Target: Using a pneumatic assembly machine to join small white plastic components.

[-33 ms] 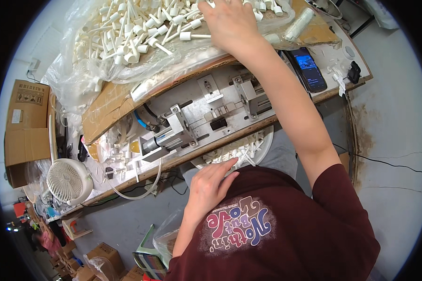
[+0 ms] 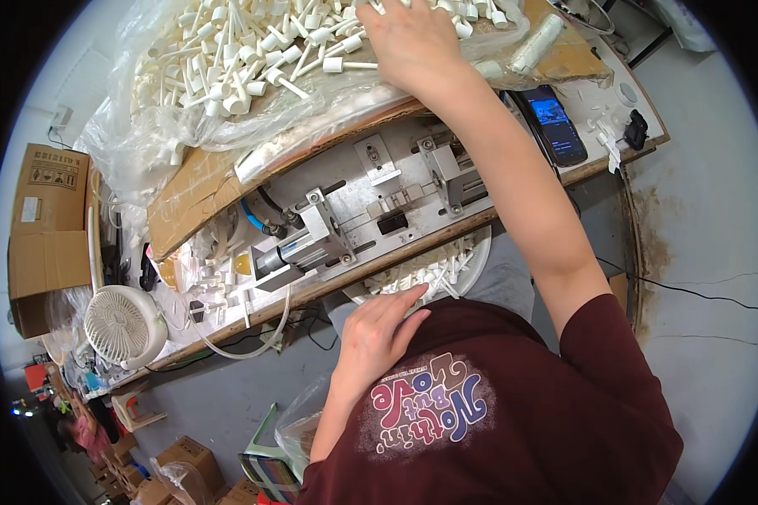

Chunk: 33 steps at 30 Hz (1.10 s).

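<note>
Head view, two hands: right hand in white plastic pieces, left hand at bowl

A dark phone with a glowing blue screen is lying on the surface right of my arm, a brown cardboard box with pale labels is standing far left, and more brown boxes are sitting on the floor below.

Nothing has shifted between the two frames: the right hand remains sunk in the heap of white parts at the far side of the counter, and the left hand remains at the white basin on the lap.
</note>
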{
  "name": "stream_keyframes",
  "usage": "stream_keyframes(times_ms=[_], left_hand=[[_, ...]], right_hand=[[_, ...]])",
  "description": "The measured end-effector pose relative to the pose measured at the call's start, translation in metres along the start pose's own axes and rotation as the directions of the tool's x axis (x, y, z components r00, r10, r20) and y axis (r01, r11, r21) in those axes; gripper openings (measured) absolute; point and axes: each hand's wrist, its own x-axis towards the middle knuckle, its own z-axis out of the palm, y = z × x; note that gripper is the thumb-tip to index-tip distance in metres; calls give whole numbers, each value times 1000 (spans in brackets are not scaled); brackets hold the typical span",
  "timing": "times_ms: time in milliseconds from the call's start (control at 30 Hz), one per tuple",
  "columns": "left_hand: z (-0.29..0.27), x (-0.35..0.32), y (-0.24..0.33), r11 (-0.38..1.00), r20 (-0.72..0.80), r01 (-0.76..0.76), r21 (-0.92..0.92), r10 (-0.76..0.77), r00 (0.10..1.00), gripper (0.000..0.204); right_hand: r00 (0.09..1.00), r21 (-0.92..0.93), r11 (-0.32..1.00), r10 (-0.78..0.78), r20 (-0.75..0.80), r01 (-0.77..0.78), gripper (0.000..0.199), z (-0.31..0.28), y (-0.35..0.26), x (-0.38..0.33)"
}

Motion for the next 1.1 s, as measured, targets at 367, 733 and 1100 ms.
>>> stream_keyframes(times_ms=[367, 733, 1100], left_hand=[[-4, 4, 3, 1000, 50, -23, -17, 23, 998, 36], [-4, 5, 1, 997, 55, -56, -50, 59, 997, 34], [-2, 5, 3, 996, 33, -93, -13, 94, 995, 29]], right_hand=[[988, 272, 962, -38, 151, -5, 34, -2, -29, 3], [975, 173, 970, -192, 115, 171, 17, -6, -29, 24], [935, 146, 968, -237, 263, 204, 23, -9, -36, 28]])
